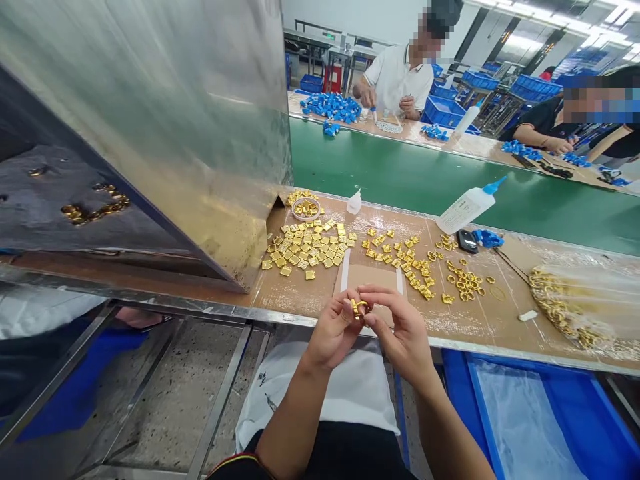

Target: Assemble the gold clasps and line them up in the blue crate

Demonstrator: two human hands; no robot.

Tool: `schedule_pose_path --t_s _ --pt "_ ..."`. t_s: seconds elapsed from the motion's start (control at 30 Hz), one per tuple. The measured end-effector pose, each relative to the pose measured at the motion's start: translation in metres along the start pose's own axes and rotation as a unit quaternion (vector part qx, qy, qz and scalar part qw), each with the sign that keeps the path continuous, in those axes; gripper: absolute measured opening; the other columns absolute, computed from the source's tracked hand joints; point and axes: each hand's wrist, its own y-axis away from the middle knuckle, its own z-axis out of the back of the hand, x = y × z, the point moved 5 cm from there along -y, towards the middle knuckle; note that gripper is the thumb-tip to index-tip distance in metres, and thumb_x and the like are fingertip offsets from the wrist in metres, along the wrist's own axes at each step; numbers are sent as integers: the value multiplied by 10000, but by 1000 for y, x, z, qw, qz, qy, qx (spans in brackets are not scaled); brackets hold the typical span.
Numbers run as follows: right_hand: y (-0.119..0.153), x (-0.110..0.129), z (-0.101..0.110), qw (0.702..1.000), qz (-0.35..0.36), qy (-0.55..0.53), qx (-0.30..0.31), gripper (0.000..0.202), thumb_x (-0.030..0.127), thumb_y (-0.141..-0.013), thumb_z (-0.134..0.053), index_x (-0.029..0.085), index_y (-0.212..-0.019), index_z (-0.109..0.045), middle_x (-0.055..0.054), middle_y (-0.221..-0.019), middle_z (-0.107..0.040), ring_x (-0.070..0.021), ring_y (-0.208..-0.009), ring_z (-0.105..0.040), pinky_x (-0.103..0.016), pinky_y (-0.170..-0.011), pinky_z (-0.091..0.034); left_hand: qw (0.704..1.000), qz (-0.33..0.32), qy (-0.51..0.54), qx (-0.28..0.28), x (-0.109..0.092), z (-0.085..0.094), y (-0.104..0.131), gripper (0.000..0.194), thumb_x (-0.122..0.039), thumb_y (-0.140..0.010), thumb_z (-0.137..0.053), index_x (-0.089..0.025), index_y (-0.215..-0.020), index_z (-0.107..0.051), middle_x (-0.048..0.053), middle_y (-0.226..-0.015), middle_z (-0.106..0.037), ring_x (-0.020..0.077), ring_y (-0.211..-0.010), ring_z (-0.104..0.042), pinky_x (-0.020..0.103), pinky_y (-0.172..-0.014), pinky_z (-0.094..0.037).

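A small gold ring point(358, 308) with a flat top piece is pinched between the fingertips of both hands. My left hand point(334, 327) holds it from the left, thumb against it. My right hand point(400, 327) grips its other side with thumb and fingers closed. Just beyond the hands lies a cardboard piece point(373, 277) with white edges. Gold square plates point(313, 245) are spread to the left, and gold pieces point(400, 257) lie in a loose band to the right. Plain gold rings point(467, 281) form a pile farther right.
A tall metal panel point(200, 133) stands at left. A small white bottle point(355, 202), a large glue bottle point(467, 208), a black device point(467, 241) and a bag of gold rings point(570, 307) sit on the bench. Behind runs a green conveyor belt point(390, 163); a person point(400, 80) works across it.
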Motion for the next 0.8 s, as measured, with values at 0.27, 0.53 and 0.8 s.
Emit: schedule_pose_path --t_s 0.27,0.53,0.8 --pt "-19 -1 3 991 -17 -115 67 113 375 -934 -714 296 -926 -795 -33 -960 -798 -202 -979 -750 -354 -889 -603 981 114 157 -5 21 -5 3 406 -393 -695 -913 -143 -638 -598 -8 -697 -543 136 -720 -518 255 -630 -387" --pt "-28 2 -2 985 -13 -144 98 145 389 -928 -719 278 -877 -798 -29 -873 -806 -208 -946 -771 -373 -887 -622 974 112 186 -67 19 -5 5 272 -251 -836 -805 -152 -679 -606 -16 -673 -554 138 -718 -545 273 -657 -395" --pt "-22 13 6 991 13 -96 91 144 363 -946 -699 274 -885 -794 -39 -871 -809 -220 -926 -780 -349 -834 -637 976 129 174 12 25 -9 6 405 -383 -600 -970 -150 -770 -686 -11 -754 -631 129 -750 -577 285 -760 -433"
